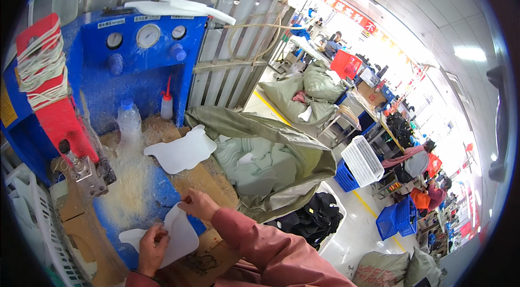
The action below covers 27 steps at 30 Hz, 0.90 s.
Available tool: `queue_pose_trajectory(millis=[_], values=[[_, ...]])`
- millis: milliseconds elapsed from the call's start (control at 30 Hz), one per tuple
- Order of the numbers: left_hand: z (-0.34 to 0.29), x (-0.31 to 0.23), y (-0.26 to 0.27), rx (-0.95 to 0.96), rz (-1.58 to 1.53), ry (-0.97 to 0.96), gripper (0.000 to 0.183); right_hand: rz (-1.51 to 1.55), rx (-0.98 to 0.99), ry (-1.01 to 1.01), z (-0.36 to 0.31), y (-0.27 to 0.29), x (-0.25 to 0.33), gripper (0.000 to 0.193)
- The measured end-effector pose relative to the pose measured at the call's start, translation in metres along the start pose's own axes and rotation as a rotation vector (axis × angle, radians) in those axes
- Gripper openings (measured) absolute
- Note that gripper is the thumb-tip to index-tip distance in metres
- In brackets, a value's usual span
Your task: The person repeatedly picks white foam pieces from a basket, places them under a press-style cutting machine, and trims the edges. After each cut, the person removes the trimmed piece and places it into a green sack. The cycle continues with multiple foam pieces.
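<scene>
Low in the view, over the blue work surface [112, 219], I hold a white cut-out sheet piece [183, 237] with curved edges. My right hand [200, 204] pinches its top corner between thumb and fingers. My left hand [153, 249] is closed on its left part, fingers bent over the near face. Another white cut-out piece [183, 151] of similar outline lies just beyond, on cardboard. To its right an open green woven sack [317, 159] holds many pale cut-out pieces [260, 165]. Left of my hands reaches a red machine arm [59, 116] wound with cord, a metal head [89, 178] at its end.
A blue machine body [146, 62] with gauges stands behind, dust over its bed. On it are a clear bottle [130, 127] and a red-tipped bottle [167, 105]. A white basket [46, 233] stands left, a bin of black items [317, 216] right. People work farther off.
</scene>
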<state>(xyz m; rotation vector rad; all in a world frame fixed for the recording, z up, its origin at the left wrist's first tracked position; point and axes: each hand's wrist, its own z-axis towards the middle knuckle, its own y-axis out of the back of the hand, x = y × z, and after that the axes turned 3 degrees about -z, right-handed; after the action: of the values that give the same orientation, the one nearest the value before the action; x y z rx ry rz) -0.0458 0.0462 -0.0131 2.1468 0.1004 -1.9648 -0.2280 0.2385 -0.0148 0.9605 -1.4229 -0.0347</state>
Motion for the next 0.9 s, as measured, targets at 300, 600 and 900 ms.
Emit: queue_pose_trajectory(millis=[300,600,900], values=[[0.0,0.016,-0.001,0.063,0.273,-0.222,0.04,-0.119,0.402,-0.016,0.032,-0.008,0.015,0.042],[0.001,0.044,-0.015,0.023,0.746,-0.508,0.044,-0.311,0.219,0.278,0.024,-0.027,0.009,0.023],[-0.013,0.016,0.008,0.004,0.011,-0.076,0.042,-0.59,0.272,0.347,-0.018,-0.004,0.041,0.021]])
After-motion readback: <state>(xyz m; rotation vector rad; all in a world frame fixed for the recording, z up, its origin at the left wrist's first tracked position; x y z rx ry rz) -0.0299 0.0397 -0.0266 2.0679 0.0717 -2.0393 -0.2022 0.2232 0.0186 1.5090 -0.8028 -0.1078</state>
